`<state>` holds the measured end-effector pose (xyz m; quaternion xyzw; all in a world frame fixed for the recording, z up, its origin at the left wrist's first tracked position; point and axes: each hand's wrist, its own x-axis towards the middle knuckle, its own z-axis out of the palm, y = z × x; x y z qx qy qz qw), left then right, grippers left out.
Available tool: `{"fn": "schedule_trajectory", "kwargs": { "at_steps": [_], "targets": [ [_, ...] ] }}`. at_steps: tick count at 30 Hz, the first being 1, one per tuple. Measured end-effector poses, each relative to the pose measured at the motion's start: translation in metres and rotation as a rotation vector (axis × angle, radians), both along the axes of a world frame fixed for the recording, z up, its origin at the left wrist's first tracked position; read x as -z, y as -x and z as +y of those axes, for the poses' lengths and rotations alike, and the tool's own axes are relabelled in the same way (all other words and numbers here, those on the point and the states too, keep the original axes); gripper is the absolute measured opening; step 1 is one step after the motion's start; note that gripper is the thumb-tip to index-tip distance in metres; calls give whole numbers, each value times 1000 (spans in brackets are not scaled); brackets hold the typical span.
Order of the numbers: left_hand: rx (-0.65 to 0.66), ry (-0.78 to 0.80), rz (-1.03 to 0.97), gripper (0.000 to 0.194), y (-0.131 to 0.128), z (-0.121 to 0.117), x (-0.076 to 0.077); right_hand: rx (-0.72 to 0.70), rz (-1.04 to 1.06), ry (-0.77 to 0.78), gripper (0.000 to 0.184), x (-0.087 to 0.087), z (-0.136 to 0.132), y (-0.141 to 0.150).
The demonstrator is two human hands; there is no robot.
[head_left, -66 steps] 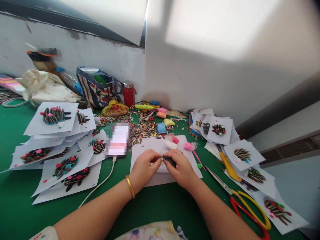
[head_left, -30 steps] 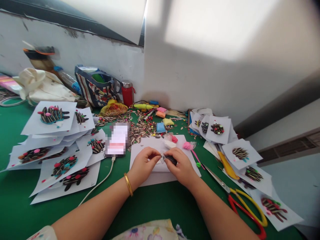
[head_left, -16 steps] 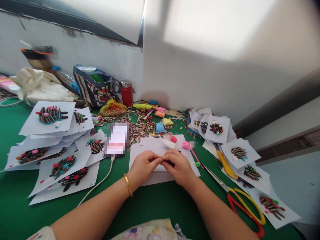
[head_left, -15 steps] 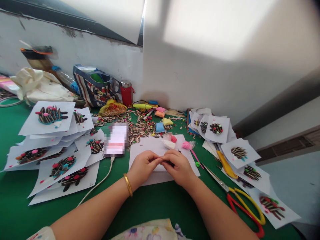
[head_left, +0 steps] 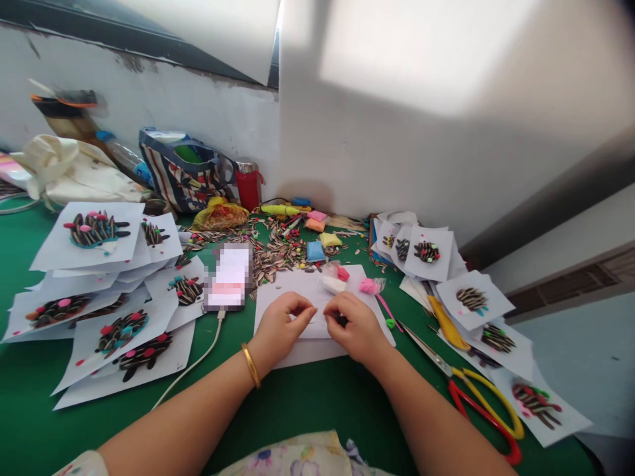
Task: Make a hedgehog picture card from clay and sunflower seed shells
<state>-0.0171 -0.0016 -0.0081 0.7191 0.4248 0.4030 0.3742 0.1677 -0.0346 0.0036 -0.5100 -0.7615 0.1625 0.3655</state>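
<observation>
Over white paper sheets (head_left: 270,304), my left hand (head_left: 282,327) is closed with thumb and forefinger pinched together; whatever is in the pinch is too small to name. A short gap to the right, my right hand (head_left: 358,330) is also closed, its fingertips pinched. Something dark shows partly beneath its fingers, but its kind is hidden. Just beyond the hands lie a white lump (head_left: 334,285) in clear wrap and a pink lump of modelling clay (head_left: 368,285). A pink strip (head_left: 383,309) with a green tip runs along the paper's right edge.
Sunflower seeds (head_left: 278,254) are scattered behind the paper, near blue (head_left: 315,250) and yellow packets (head_left: 329,239). Seed-decorated cards are piled left (head_left: 49,254) and right (head_left: 489,317). A plugged-in phone (head_left: 228,281) lies left. Scissors (head_left: 449,370) and a yellow cutter (head_left: 446,324) lie right.
My hands, touching at the fingertips before, have come apart, leaving a small gap over the paper. The view has shifted slightly.
</observation>
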Motion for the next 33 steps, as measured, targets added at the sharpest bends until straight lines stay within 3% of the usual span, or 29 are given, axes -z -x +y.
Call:
{"fn": "schedule_trajectory", "kwargs": {
  "at_steps": [4,8,13,19,23,29,33],
  "targets": [
    [16,242,-207,24,0,1,-5,73,-64,18,12,1,9,-20],
    [28,443,-361,32,0,2,-2,306,-341,-9,19,3,19,-49],
    [43,530,-455,28,-1,3,2,428,-579,10,13,10,22,-65],
    [61,597,-571,33,0,3,3,497,-527,-56,23,5,19,-56],
    [82,595,-621,42,-1,1,-1,410,-388,-161,26,2,15,-45],
    [111,759,-763,31,-3,0,-5,165,-158,-223,29,-2,3,-18],
    [153,777,-818,32,-2,-1,-5,102,-156,-223,21,-6,-4,-6]
  ]
}}
